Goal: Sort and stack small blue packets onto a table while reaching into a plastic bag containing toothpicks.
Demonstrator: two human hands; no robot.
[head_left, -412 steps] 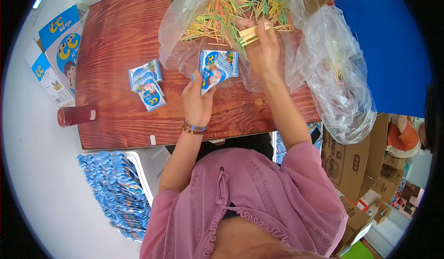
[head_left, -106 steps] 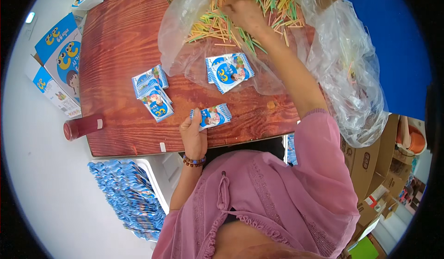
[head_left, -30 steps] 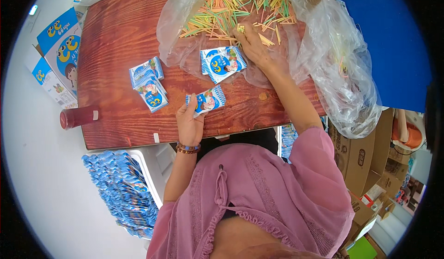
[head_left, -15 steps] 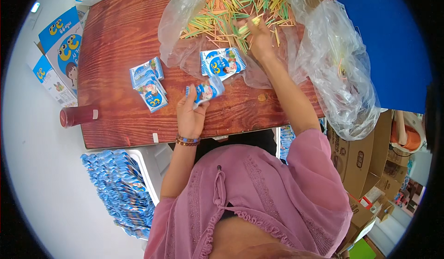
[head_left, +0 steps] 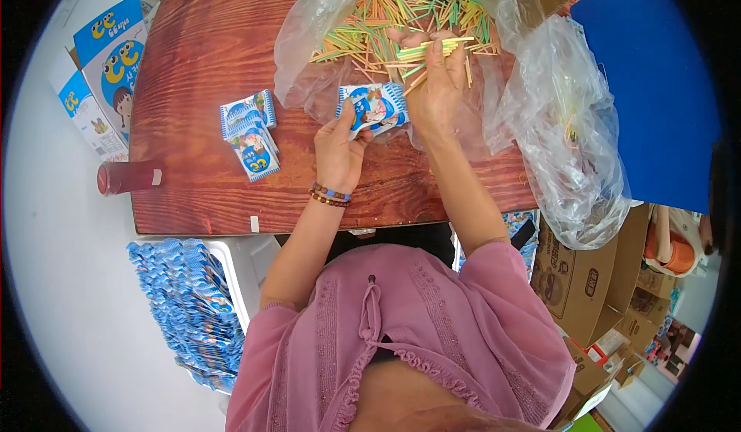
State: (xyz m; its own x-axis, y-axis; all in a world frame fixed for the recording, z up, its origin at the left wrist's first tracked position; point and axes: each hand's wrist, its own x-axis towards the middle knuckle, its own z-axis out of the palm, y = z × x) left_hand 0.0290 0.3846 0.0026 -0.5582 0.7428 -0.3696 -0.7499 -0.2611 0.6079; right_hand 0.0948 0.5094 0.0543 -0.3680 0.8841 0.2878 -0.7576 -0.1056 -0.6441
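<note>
My left hand (head_left: 338,154), with beaded bracelets at the wrist, pinches a small blue-and-white packet (head_left: 373,109) by its left end. That packet overlaps the spot where other packets lay, so what is under it is mostly hidden. My right hand (head_left: 435,100) is closed round a loose bundle of thin pale yellow and green sticks (head_left: 417,54), held just above and right of the packet. Beyond it spreads a heap of thin orange, yellow and green sticks (head_left: 378,19) on clear plastic. A few more blue-and-white packets (head_left: 255,143) lie overlapped to the left.
A crumpled clear plastic bag (head_left: 571,123) hangs over the right side of the wooden table (head_left: 185,69). A dark red cylinder (head_left: 130,177) lies at the left edge. Below it, a white bin (head_left: 229,270) stands beside massed blue packets (head_left: 181,308). Cardboard boxes (head_left: 579,278) stand right.
My left hand has moved the packet up and right, over the other packets. My right hand has drawn back slightly from the heap, and its bundle of sticks shows more fully.
</note>
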